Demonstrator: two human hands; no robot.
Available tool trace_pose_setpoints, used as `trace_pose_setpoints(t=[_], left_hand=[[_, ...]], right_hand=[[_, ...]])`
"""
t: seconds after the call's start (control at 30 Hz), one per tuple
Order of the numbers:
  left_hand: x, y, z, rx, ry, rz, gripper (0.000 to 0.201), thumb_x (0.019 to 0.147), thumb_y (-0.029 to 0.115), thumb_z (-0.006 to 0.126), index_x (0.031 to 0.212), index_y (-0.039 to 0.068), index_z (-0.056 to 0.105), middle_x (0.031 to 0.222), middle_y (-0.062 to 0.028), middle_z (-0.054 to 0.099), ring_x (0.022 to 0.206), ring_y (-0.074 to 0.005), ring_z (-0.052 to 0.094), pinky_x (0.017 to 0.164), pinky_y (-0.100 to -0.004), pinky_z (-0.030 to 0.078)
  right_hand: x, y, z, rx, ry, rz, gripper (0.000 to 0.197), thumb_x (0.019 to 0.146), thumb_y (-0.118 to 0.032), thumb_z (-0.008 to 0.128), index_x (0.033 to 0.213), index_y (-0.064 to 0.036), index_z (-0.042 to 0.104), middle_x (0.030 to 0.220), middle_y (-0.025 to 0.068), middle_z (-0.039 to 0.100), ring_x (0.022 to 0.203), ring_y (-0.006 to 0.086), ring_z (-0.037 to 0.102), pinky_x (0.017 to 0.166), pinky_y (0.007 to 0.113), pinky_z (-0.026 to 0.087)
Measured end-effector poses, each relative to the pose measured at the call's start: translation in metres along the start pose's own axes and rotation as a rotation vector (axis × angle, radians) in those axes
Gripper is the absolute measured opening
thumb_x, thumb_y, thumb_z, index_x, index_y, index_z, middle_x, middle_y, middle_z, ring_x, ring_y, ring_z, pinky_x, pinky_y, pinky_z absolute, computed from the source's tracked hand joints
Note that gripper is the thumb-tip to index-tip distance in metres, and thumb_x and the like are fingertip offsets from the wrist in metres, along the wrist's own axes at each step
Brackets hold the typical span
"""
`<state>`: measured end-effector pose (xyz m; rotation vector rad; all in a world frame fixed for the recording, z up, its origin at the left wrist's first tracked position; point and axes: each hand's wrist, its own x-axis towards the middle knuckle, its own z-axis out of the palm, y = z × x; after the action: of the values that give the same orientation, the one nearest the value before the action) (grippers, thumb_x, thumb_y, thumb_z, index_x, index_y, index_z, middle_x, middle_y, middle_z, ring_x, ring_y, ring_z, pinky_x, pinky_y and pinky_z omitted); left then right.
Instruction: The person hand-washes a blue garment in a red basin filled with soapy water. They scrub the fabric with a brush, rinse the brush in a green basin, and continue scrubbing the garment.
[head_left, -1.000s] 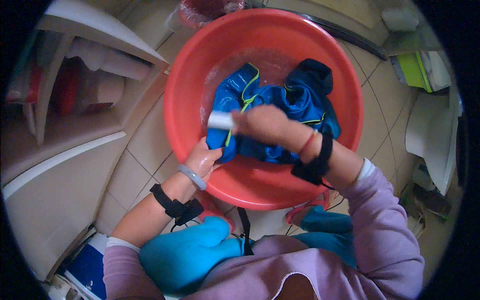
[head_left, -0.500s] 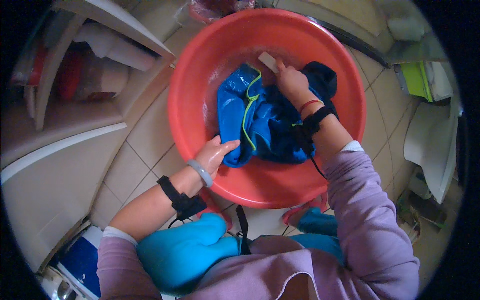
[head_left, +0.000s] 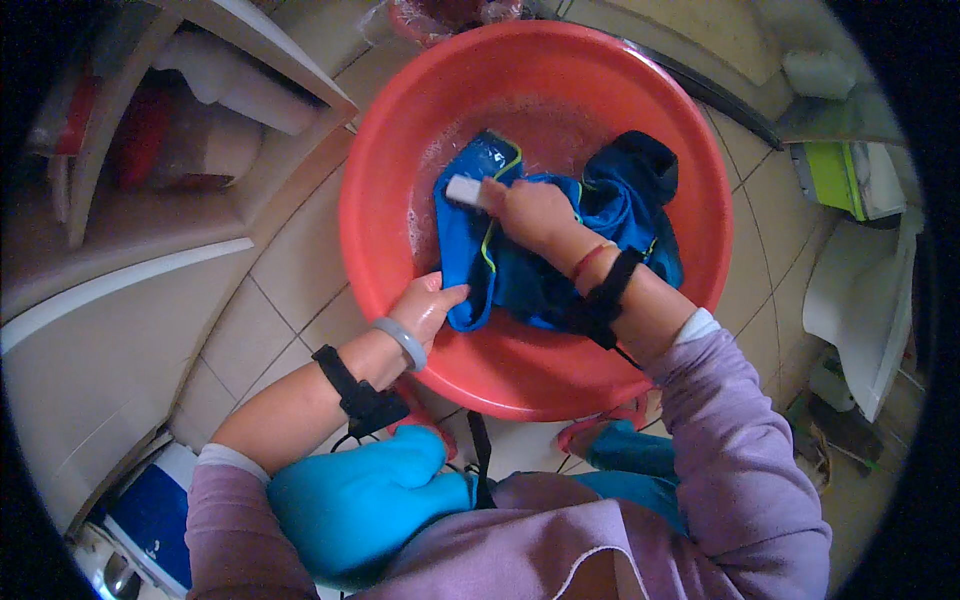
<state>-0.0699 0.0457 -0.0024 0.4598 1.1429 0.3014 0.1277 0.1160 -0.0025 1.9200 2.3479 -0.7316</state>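
A large red plastic basin (head_left: 385, 130) holds a wet blue garment (head_left: 460, 225) with lime-green piping and darker navy parts. My left hand (head_left: 425, 305) pinches the garment's left lower edge, thumb on top, close to the basin's near-left rim. In my right hand (head_left: 535, 213) is a white block-shaped scrub brush (head_left: 465, 190), gripped at one end. It rests on the upper left part of the blue cloth; its underside is hidden. Suds (head_left: 535, 115) lie along the basin's bottom beyond the garment.
The basin stands on a tiled floor (head_left: 300, 270) in front of my knees. A shelf unit (head_left: 270, 190) rises at the left. At the right are a lime-green container (head_left: 835, 180) and a white curved panel (head_left: 860, 290). Behind the basin sits a plastic-wrapped red container (head_left: 440, 15).
My right hand has swept left and nearer with the brush, from the suds onto the blue cloth. The garment's right part has bunched up differently. My left hand keeps its hold.
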Motion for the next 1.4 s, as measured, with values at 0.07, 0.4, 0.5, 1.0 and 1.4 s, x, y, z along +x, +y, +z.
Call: trace_pose_setpoints(t=[0.07,0.4,0.5,1.0,1.4], left_hand=[[0.000,-0.001,-0.001,0.023,0.046,0.000,0.020,0.090,0.010,0.055,0.109,0.004,0.060,0.099,-0.0054,0.065,0.088,-0.0151,0.061,0.081,-0.0302,0.048],[-0.003,-0.008,0.005,0.215,-0.088,0.000,0.019,0.090,0.009,0.052,0.106,0.003,0.061,0.092,-0.0021,0.064,0.081,-0.0132,0.059,0.076,-0.0277,0.047],[-0.007,-0.010,0.002,0.311,-0.127,0.010,0.019,0.089,0.008,0.051,0.105,0.004,0.061,0.091,-0.0017,0.063,0.081,-0.0130,0.057,0.076,-0.0279,0.046],[-0.043,0.030,0.002,-0.140,-0.069,0.202,0.045,0.077,0.001,0.051,0.121,0.000,0.048,0.115,-0.0124,0.055,0.102,-0.0221,0.056,0.091,-0.0352,0.046],[-0.035,0.005,0.021,0.004,-0.245,-0.068,0.031,0.090,0.013,0.056,0.118,0.004,0.052,0.111,-0.0068,0.061,0.102,-0.0195,0.059,0.093,-0.0359,0.045]], right_hand=[[0.003,-0.003,-0.003,0.028,-0.078,0.005,0.023,0.090,-0.025,0.045,0.103,-0.0116,0.058,0.083,0.0176,0.066,0.076,0.0364,0.065,0.063,0.048,0.051],[0.006,0.011,0.013,-0.079,-0.144,-0.090,0.035,0.093,-0.028,0.044,0.126,-0.0223,0.053,0.084,0.0146,0.066,0.078,0.0345,0.066,0.065,0.045,0.052],[0.027,0.032,0.037,-0.103,-0.016,0.024,0.036,0.090,-0.028,0.050,0.126,-0.0221,0.053,0.094,0.0157,0.065,0.081,0.0354,0.065,0.067,0.044,0.053],[-0.006,0.027,0.018,0.343,0.137,0.025,0.039,0.089,-0.029,0.058,0.122,-0.0104,0.056,0.109,0.0198,0.061,0.097,0.0378,0.060,0.084,0.042,0.048],[-0.002,-0.014,0.018,-0.042,-0.262,-0.101,0.030,0.088,-0.026,0.051,0.116,-0.0201,0.060,0.088,0.0144,0.067,0.083,0.0332,0.066,0.071,0.044,0.052]])
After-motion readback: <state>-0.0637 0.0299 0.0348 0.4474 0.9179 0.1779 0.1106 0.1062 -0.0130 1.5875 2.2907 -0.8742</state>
